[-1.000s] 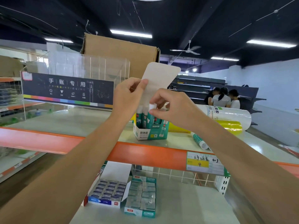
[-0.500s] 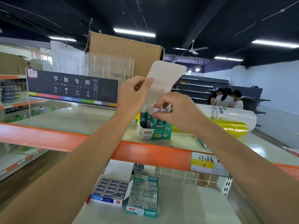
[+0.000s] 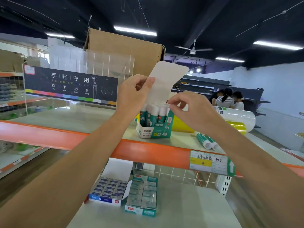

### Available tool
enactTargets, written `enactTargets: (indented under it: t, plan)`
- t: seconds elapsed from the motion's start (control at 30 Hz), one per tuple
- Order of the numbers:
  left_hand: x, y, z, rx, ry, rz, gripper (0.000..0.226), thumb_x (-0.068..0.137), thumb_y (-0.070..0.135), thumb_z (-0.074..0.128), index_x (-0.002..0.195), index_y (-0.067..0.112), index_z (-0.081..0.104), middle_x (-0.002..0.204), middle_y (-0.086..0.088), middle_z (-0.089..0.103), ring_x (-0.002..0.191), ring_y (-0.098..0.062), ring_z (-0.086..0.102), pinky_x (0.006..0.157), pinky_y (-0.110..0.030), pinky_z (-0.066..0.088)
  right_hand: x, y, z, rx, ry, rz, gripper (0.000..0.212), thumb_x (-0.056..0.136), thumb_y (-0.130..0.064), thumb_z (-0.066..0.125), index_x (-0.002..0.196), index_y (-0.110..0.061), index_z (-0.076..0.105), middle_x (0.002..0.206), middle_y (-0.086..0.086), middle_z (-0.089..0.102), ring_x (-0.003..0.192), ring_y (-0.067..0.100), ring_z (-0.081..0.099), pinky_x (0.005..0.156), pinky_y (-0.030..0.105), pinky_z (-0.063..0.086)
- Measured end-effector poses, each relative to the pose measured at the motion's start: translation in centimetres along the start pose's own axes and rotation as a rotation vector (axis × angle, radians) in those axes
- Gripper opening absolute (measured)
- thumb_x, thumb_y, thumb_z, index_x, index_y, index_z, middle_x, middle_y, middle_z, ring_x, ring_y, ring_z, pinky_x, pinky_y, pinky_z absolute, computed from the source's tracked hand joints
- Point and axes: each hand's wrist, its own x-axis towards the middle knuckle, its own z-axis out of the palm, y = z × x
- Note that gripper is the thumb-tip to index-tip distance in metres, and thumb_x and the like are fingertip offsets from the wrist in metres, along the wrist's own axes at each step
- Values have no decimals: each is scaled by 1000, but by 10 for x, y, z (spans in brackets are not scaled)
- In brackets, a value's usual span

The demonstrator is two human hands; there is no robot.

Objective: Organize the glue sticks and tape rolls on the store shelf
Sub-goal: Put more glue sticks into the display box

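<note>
Glue sticks (image 3: 153,113) stand upright in their box (image 3: 154,129) near the shelf (image 3: 82,122) edge; my left grip (image 3: 133,94) pinches the raised flap (image 3: 164,81); my right grip (image 3: 189,109) pinches closed at the box rim, contents unclear; open shelf lies leftward.

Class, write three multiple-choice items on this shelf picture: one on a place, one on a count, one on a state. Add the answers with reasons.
1. Where do the loose glue sticks lie?
A. on the lower shelf
B. on the top shelf, right of the glue stick box
C. inside the cardboard carton

2. How many loose glue sticks lie there?
A. two
B. five
C. none

3. What state is the box's flap in?
A. closed flat
C. torn off
B. raised upright

Answers: 1 B, they lie on their sides near the orange shelf edge. 2 A, two lie side by side. 3 B, the left hand pinches it upright while the right hand is at the box's top.
</note>
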Motion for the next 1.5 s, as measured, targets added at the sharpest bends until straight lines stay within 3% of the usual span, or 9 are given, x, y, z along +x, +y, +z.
enactTargets:
  t: [0.2,0.4,0.6,0.77,0.9,1.07,1.2,1.37,1.5]
  plan:
    - [-2,2,0,30,-2,6,14,92,36,55,89,26,64,75,17,58,68,3,51,62,-5,40,-13,21,-18,-40,-57,170,5,87,-27,61,86,-28,66,77,-15,61,62,-3,50,58,10,35]
    - [-2,1,3,58,6,15,16,92,39,54,90,26,62,78,18,58,72,3,52,63,-8,41,-21,45,-23,-304,-471,366,15,83,-34,66,83,-19,69,88,-3,67,84,16,61,71,29,47]
    - [-3,3,2,45,19,4,14,92,37,54,90,26,62,76,19,57,70,4,51,63,-2,39,-18,45,-22,-363,-500,411,20,82,-36,66,89,-18,71,94,3,69,88,20,61,71,29,46]
    - [-3,2,2,55,20,3,15,92,39,54,91,26,63,76,19,57,71,3,51,62,-4,40,-11,39,-15,-401,-521,398,21,80,-37,67,92,-21,70,96,3,67,83,18,58,62,26,41]
    - [-3,1,2,54,17,6,17,92,39,54,91,25,64,77,17,58,72,3,51,64,-8,41,-6,37,-10,-408,-570,416,24,79,-38,66,94,-20,70,96,3,69,87,19,63,68,29,47]
    - [-3,1,2,63,12,16,15,93,40,53,89,28,61,77,18,57,73,2,52,64,-7,41,-2,33,-7,-406,-656,377,28,80,-40,66,94,-16,72,95,7,70,85,18,62,61,26,43]
    - [-3,2,1,44,5,4,14,93,40,54,87,29,60,75,17,57,71,2,51,65,-4,39,1,26,-12,-271,-515,322,30,84,-39,63,95,-13,73,95,6,70,83,19,62,64,26,46]
    - [1,2,0,-28,6,-46,13,91,38,56,83,30,63,77,14,61,72,0,52,65,-10,42,6,5,-23,6,-204,254,33,88,-37,59,88,-7,72,88,16,71,75,31,62,69,38,50]
    - [4,0,1,-93,3,-81,14,90,32,59,87,22,67,76,12,62,70,-4,53,67,-21,46,12,-10,-23,315,-96,290,18,88,-31,62,90,-15,70,75,-1,69,59,7,59,63,24,50]
